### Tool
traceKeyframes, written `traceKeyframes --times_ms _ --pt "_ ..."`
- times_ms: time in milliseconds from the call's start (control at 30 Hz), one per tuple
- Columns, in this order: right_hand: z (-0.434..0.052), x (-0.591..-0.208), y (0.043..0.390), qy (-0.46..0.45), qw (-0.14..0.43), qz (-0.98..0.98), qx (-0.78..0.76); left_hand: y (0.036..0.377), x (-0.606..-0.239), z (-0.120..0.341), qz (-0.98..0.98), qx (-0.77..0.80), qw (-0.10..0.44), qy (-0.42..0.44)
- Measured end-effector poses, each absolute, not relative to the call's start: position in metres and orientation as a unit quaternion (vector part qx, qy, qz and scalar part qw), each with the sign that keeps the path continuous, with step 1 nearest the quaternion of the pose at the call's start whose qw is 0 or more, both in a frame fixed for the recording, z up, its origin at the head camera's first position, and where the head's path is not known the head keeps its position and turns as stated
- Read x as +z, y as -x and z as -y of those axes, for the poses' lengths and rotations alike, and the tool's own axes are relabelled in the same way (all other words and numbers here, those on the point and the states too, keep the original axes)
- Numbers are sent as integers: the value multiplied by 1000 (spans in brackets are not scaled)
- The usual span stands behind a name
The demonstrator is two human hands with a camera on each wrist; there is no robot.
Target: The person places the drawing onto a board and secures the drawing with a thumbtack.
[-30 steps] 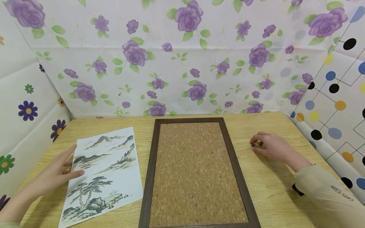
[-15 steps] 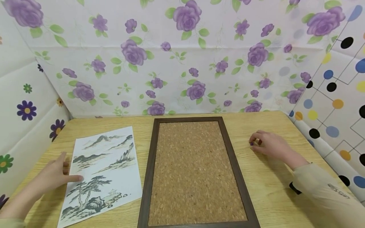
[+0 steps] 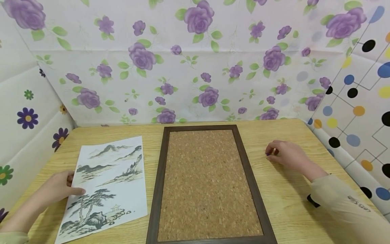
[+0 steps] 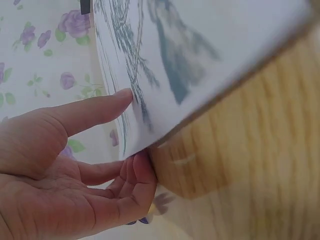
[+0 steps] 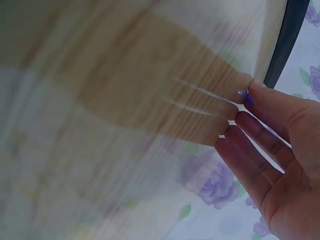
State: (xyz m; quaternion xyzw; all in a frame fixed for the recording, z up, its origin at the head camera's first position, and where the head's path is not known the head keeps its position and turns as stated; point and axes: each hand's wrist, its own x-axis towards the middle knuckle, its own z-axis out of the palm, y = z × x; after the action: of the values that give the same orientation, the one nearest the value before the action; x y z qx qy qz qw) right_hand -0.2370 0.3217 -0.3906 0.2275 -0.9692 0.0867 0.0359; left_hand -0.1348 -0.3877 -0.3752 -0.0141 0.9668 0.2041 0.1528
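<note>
Heads up, your right wrist view is mostly smear: the table [image 5: 150, 90] blurs out, and only a dark sliver of the cork board frame [image 5: 285, 40] shows at the edge. The purple thing [image 5: 247, 96] at your right hand [image 5: 280, 150] fingertips is too tiny to identify. In the head view your left hand [image 3: 56, 189] has its fingertips tucked under the landscape print [image 3: 106, 183], out of sight.
</note>
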Motion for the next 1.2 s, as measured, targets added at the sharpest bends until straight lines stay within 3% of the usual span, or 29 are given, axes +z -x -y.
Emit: traceKeyframes --times_ms 1200 --pt "-319 -390 239 -218 56 969 100 127 -380 405 -928 334 157 38"
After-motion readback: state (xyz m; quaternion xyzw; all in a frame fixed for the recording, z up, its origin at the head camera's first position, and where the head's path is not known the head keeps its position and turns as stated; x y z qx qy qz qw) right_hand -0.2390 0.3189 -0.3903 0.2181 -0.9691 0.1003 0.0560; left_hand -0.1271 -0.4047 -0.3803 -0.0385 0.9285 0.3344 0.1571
